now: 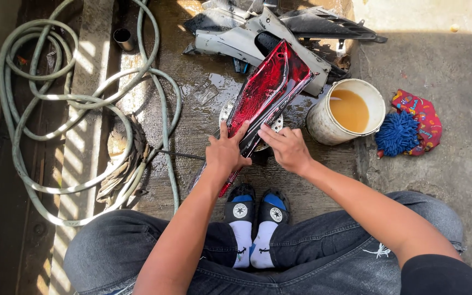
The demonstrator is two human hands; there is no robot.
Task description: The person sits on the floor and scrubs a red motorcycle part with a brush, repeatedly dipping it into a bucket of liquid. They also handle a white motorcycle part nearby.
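Note:
A long red glossy motorcycle body panel [266, 90] lies slanted on the wet concrete in front of me, its near end by my feet. My left hand [225, 153] rests on the panel's lower part, fingers spread over its surface. My right hand [286, 146] grips the panel's right edge with fingers curled on it. Beneath the panel a round metal disc [225, 112] shows partly.
A white bucket [323, 124] of brownish water stands to the right, with a blue wash mitt [397, 133] and red cloth [423, 117] beside it. Grey and black panels [258, 33] pile behind. A coiled hose [55, 98] and rag [121, 164] lie at left.

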